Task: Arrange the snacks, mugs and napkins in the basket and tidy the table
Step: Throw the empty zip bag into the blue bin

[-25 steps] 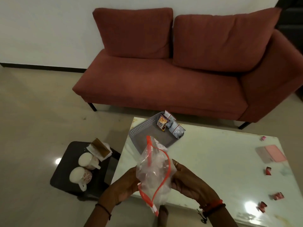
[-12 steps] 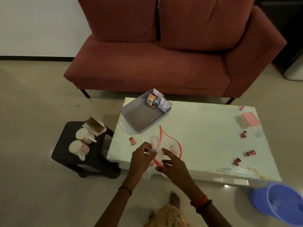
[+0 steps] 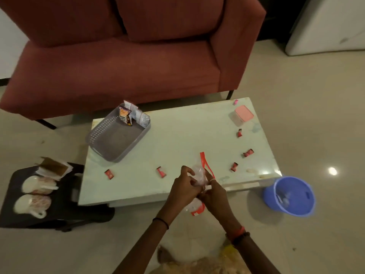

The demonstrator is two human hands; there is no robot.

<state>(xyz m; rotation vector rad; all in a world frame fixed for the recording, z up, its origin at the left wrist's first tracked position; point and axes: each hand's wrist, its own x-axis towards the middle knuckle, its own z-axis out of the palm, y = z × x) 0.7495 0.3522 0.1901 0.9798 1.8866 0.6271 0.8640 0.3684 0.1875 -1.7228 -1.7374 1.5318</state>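
Plastic bag [image 3: 199, 176]: clear and crumpled, with a red seal strip sticking up from it. It is held just above the near edge of the worktop [image 3: 187, 131].
Left grip [image 3: 184, 187]: fingers curled, pinching the bag's clear body from the left.
Right grip [image 3: 213, 192]: fingers curled round the bag from the right and beneath. A ring shows on 1 finger.
Bag and grip: the bag sits between the 2 hands and touches both. The red strip rises above the fingers, and another red part hangs below them.
Contents: too blurred to tell.
Step in hand: likely working the bag's mouth, to open or close it.
Doing it well: pinch the stiff red strip rather than the thin film. Keep the mouth upward and stay over the worktop, so that nothing drops to the floor.
Basket [image 3: 98, 133]: grey, at the far left corner of the worktop, well apart from the hands.
Snack packets [image 3: 125, 117]: standing at the basket's far end.
Sweets [image 3: 161, 172]: 5 small red wrapped pieces scattered on the worktop, the nearest just left of the left grip.
Mugs [image 3: 37, 184]: 2, on a dark stool [image 3: 11, 194] left of the worktop, not yet in the basket.
Napkins [image 3: 53, 168]: stacked on the stool, beside the mugs.
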